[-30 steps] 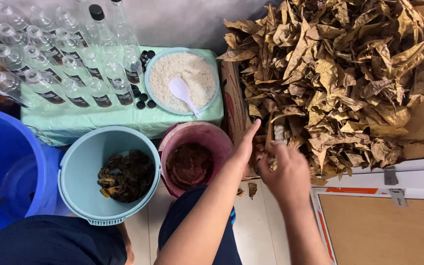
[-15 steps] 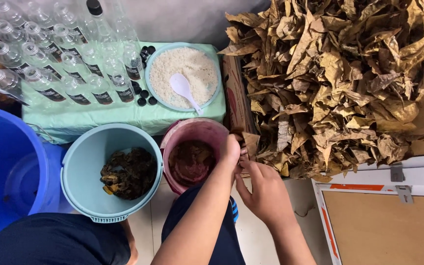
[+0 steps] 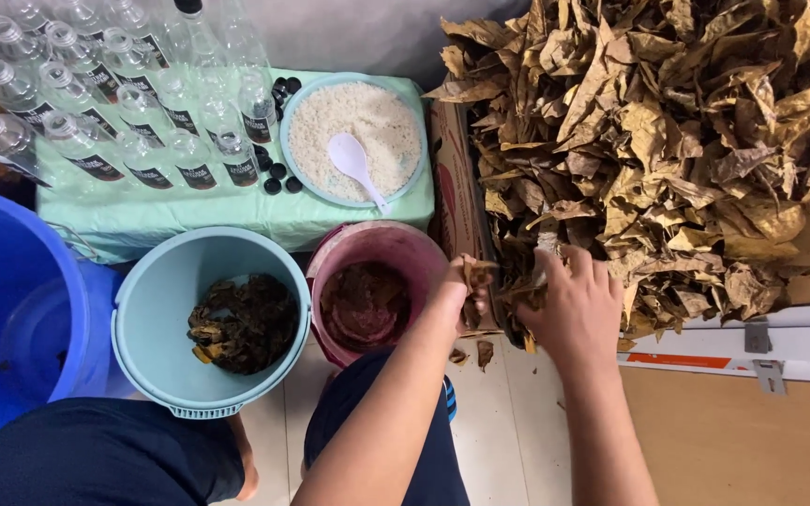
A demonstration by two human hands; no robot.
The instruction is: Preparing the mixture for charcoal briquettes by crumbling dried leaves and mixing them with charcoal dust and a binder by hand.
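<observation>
A big heap of dry brown leaves (image 3: 649, 159) fills a cardboard box (image 3: 452, 187) at the right. My right hand (image 3: 569, 305) is closed on a few dry leaves at the heap's near edge. My left hand (image 3: 457, 295) pinches a dry leaf (image 3: 476, 277) beside the rim of the pink bucket (image 3: 367, 245), which holds brown paste. A light blue bucket (image 3: 157, 319) to its left holds wet dark leaves (image 3: 241, 323).
A low table with a green cover (image 3: 189, 211) bears several clear bottles (image 3: 114, 103), black caps (image 3: 278, 173) and a blue bowl of white grains (image 3: 353, 136) with a white spoon (image 3: 353, 161). A large blue tub (image 3: 11, 309) stands at left. A white board edge (image 3: 752, 342) lies right.
Both hands drew back from the heap toward the pink bucket, then my right hand went back to the heap's edge. My left hand now holds a leaf by the bucket rim.
</observation>
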